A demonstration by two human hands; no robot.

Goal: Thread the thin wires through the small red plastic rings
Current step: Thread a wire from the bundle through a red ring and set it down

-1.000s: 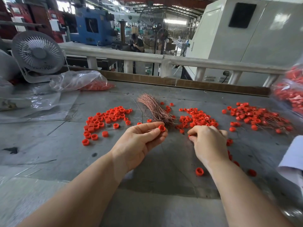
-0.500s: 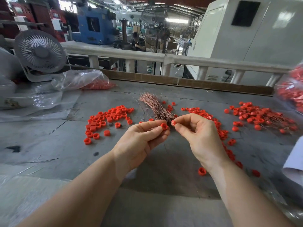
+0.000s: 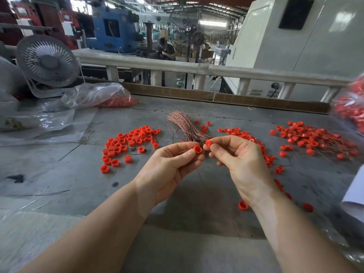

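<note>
My left hand (image 3: pixel 173 166) pinches a small red plastic ring (image 3: pixel 197 149) between thumb and fingers above the grey table (image 3: pixel 59 174). A thin wire (image 3: pixel 200 177) hangs down from that hand. My right hand (image 3: pixel 240 164) pinches a second red ring (image 3: pixel 208 143) right beside the first, the two almost touching. Just behind both hands lies a bundle of thin copper wires (image 3: pixel 187 128). Loose red rings lie in a pile at the left (image 3: pixel 128 144) and in another behind my right hand (image 3: pixel 236 133).
Rings with wires through them are heaped at the right (image 3: pixel 315 138). A clear plastic bag of red rings (image 3: pixel 102 97) and a small fan (image 3: pixel 47 62) stand at the back left. Another bag of rings (image 3: pixel 352 107) sits at the right edge. A single ring (image 3: pixel 243 205) lies near my right wrist.
My right hand rose from the middle pile with a ring and came left to meet my left hand. The left hand kept its ring and barely moved.
</note>
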